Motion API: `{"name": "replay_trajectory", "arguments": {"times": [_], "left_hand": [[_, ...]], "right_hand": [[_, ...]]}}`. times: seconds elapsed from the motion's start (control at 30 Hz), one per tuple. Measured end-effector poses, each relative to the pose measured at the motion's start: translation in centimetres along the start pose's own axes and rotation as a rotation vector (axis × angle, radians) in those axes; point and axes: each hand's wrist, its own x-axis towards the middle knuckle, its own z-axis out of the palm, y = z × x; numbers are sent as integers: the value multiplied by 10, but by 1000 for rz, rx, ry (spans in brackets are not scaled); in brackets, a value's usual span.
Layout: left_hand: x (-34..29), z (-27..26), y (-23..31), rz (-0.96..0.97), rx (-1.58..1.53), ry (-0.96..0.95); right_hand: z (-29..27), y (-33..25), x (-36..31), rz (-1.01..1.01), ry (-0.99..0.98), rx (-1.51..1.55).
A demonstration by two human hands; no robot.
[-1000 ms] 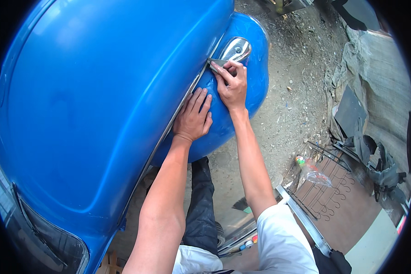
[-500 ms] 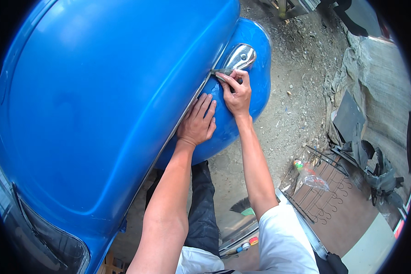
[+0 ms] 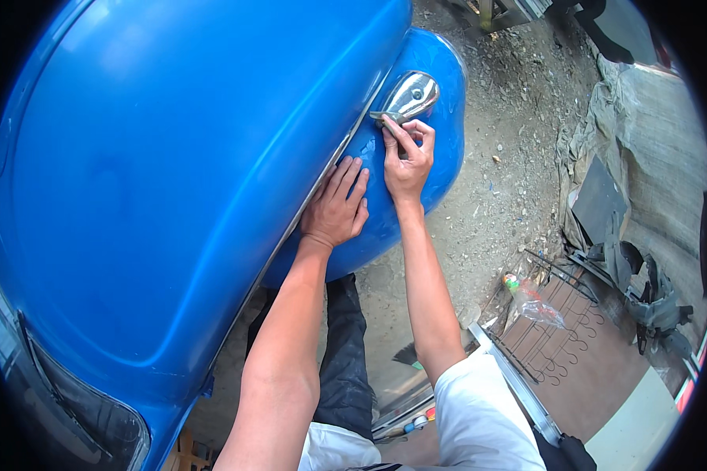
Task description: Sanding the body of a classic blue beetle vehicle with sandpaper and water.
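Observation:
My left hand [image 3: 335,202] lies with its fingers stretched out on the blue fender [image 3: 440,157], right beside the seam along the hood. A small, flat, greyish tool [image 3: 390,118] is pinched between the thumb and fingers of my right hand [image 3: 408,161]. Its exact kind is too small to make out. The tool's end is by the base of a teardrop-shaped chrome lamp housing [image 3: 413,94] mounted on the fender, a little apart from the seam. Left of both hands spreads the large, glossy blue hood [image 3: 165,157] of a car.
Gravelly ground [image 3: 495,157] runs along the fender's right side. A black wire rack with hooks [image 3: 558,330], a clear plastic bag [image 3: 540,306] and dark broken plastic parts [image 3: 652,290] lie to the right. A grey sheet [image 3: 660,149] stands behind them.
My right hand has shifted the tool's end off the hood seam, slightly right and up toward the chrome housing, and turned it a little. My left hand stays on the fender, almost unmoved.

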Motion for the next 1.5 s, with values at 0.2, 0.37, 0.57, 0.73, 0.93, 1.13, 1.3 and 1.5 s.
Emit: {"name": "replay_trajectory", "arguments": {"times": [0.2,0.37,0.57,0.73,0.93,1.13,1.3,1.5], "left_hand": [[0,1,1,1,-3,-6],[-3,0,-4,7,15,-5],[2,0,2,8,-7,-5],[0,-1,-1,3,-7,-13],[-1,1,0,1,2,-5],[-1,0,-2,-1,15,-16],[-1,1,4,-1,12,-23],[-5,-1,0,-8,-8,-23]], "right_hand": [[-1,-12,10,-65,5,-382],[-4,-33,-18,-72,-198,-541],[-18,-12,-29,-9,-116,-374],[-2,-23,-6,103,82,-116],[-1,-23,-8,149,106,-247],[-8,-18,-4,62,17,-199],[-6,-37,36,327,197,-159],[31,-30,22,467,47,-464]]}}
